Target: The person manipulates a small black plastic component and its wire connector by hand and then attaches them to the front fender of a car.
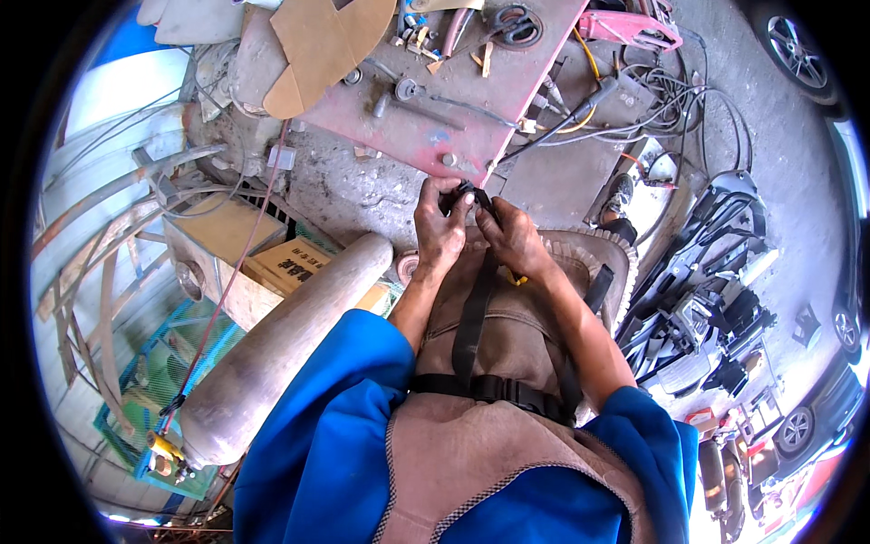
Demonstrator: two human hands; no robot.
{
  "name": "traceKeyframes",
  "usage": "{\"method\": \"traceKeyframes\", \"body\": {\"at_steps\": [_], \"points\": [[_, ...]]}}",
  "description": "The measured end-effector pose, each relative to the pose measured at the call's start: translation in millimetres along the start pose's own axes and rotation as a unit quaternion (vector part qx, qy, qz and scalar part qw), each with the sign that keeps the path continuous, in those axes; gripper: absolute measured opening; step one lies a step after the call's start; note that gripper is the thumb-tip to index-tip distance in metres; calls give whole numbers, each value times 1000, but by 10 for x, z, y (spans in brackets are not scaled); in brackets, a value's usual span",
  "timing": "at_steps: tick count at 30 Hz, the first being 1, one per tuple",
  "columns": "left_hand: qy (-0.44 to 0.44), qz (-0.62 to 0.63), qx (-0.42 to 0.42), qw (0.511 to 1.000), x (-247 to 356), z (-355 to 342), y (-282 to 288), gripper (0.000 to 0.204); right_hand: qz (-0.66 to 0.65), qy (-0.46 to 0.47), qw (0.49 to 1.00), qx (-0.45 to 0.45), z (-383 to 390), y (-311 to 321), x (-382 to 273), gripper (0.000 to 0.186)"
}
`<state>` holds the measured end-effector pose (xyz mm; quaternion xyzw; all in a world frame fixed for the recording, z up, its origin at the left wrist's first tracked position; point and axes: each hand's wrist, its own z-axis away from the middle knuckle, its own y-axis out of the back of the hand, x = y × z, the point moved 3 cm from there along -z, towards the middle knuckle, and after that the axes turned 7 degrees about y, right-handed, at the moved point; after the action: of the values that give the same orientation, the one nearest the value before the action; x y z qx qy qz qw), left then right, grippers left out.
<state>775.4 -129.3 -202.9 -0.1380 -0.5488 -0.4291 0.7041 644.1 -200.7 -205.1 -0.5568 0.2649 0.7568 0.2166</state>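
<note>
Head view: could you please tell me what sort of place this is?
Probably a vehicle repair workshop: a dark car stands at the lower right, a heap of black parts lies nearby, and a gas cylinder is at left.

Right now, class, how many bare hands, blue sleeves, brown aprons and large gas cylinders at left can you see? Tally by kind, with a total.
Left hand and right hand: 2
Blue sleeves: 2
Brown apron: 1
Large gas cylinder: 1
Total: 6
</note>
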Motion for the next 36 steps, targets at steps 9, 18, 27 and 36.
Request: {"method": "traceKeyframes", "body": {"at_steps": [9,18,27,36], "points": [[25,33,5,999,-40,12,-16,23,206,16,975,81,146,8,-313,19],[-11,21,-2,1000,0,4,-9,24,241,24,967,74,164,-78,-222,19],[-6,26,-1,1000,18,2,-8,24,258,7,964,67,154,-137,-185,19],[-2,0,17,1000,42,23,-9,24,294,-18,954,50,116,-212,-181,21]]}}
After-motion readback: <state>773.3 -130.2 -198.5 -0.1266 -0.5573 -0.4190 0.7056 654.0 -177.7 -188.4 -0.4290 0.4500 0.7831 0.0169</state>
